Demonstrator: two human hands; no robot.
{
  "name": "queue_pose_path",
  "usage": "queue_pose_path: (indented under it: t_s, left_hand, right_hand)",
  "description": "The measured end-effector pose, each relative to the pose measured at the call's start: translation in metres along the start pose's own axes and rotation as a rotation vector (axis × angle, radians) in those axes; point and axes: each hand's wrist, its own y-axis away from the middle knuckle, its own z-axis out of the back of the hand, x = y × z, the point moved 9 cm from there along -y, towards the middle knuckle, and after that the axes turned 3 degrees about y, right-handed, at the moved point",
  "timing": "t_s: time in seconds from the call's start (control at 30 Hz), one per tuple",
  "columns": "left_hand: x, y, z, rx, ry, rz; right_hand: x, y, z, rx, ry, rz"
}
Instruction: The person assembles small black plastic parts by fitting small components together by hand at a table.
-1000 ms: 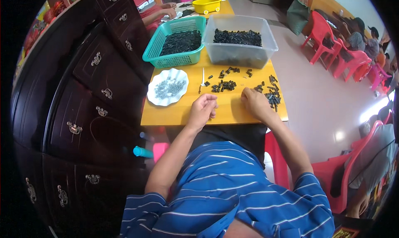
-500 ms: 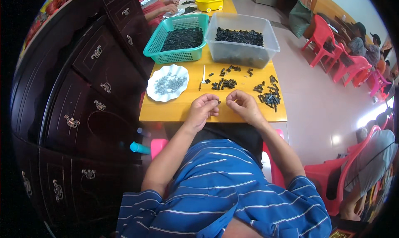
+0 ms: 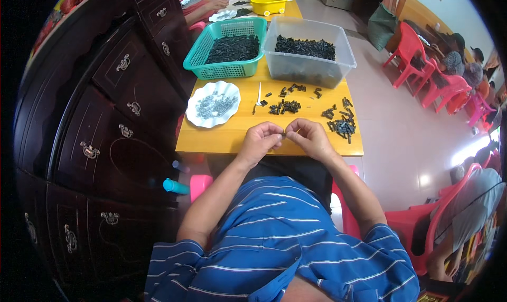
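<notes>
My left hand (image 3: 262,142) and my right hand (image 3: 310,138) meet over the front of the yellow table (image 3: 211,143). Between their pinched fingertips is a small dark piece (image 3: 284,134), mostly covered by the fingers, so its exact shape cannot be made out. Just beyond lies a pile of short black cylindrical pieces (image 3: 285,107). Another heap of black pieces (image 3: 342,125) rests right of my right hand. At the left, a white wavy-edged plate (image 3: 194,112) holds many tiny clear or silvery parts. A thin white pointed tool with a dark tip (image 3: 259,97) lies beside the plate.
A green basket (image 3: 222,70) and a clear plastic bin (image 3: 309,69), both with black pieces inside, stand across the table. Behind them is a yellow tub (image 3: 268,5), near another person's hand (image 3: 216,4). Dark drawers (image 3: 105,143) line the left; red chairs (image 3: 412,54) stand at right.
My hands have come together; the fingertips of my right hand now touch the small dark piece at my left fingertips. The co-worker's hands at the far table have shifted slightly.
</notes>
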Motion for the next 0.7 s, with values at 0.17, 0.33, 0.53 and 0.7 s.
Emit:
queue_pose_path:
  t_s: [0.17, 0.33, 0.53, 0.7]
  left_hand:
    - [-0.003, 0.001, -0.003, 0.048, -0.067, -0.037]
    - [-0.003, 0.003, -0.01, 0.07, -0.078, -0.043]
    - [0.003, -0.002, 0.005, 0.005, -0.044, -0.017]
    - [0.002, -0.006, 0.035, -0.147, 0.049, -0.039]
  right_hand:
    - [0.023, -0.001, 0.003, 0.058, 0.243, 0.037]
    - [0.001, -0.011, -0.001, 0.213, 0.062, -0.017]
    - [-0.009, -0.036, -0.008, 0.252, 0.067, -0.019]
    - [0.015, -0.061, -0.002, -0.064, 0.538, 0.203]
